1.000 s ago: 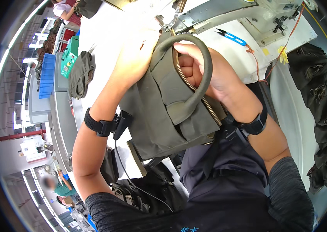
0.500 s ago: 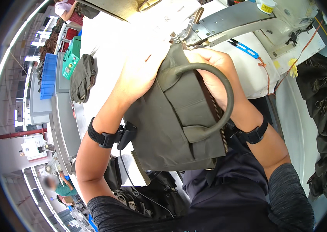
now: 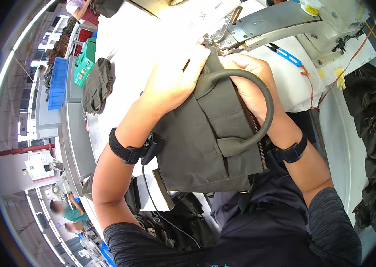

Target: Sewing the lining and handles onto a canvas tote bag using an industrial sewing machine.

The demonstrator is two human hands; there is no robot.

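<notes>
A dark olive fabric bag (image 3: 192, 151) with a rounded carry handle (image 3: 268, 107) and a brass-toothed zipper (image 3: 259, 141) lies tilted in front of me. My left hand (image 3: 177, 80) grips its upper left edge, fingers closed and partly washed out by glare. On the other side, my right hand (image 3: 252, 84) reaches behind the handle and pinches the bag's top edge beside the zipper. Between both hands, the narrow top end of the bag meets the needle area of a sewing machine (image 3: 277, 24). What lies under the fingertips is hidden.
Blue thread snips (image 3: 287, 55) on an orange cord lie right of the machine head. A similar dark bag (image 3: 99, 86) rests on the table at left, by a green box (image 3: 85, 62) and a blue bin (image 3: 57, 84). Dark fabric pieces (image 3: 372, 133) hang at right.
The whole view has shifted slightly. My left hand has slid a little rightward along the bag's top edge. The bag's top end stays at the machine, and my right hand keeps its grip.
</notes>
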